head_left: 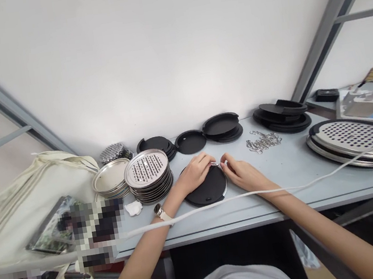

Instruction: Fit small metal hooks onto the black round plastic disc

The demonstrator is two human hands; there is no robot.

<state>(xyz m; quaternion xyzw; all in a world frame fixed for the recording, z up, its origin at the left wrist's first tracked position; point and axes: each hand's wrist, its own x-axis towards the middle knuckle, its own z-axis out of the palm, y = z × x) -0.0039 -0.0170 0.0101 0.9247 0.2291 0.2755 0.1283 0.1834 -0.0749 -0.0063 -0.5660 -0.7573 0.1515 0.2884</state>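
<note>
A black round disc [208, 188] with a silver rim along its right side lies flat on the table in front of me. My left hand [197, 173] rests over its upper left, fingers bent and pressed together at the far edge. From the other side my right hand [243, 173] pinches, thumb against forefinger. A small silver metal clip [214, 164] shows between the fingertips of both hands, at the disc's far edge; its exact shape is partly hidden. Just left stands a stack of round grater plates [146, 169].
Silver round plates [109, 177], black round trays [221, 125] and more black parts [281, 112] line the back. Loose metal clips [263, 140] lie right of centre. Large perforated discs [358, 136] sit at right. A white cable [251, 193] crosses before my forearms. Crumpled tissue [133, 208] lies left.
</note>
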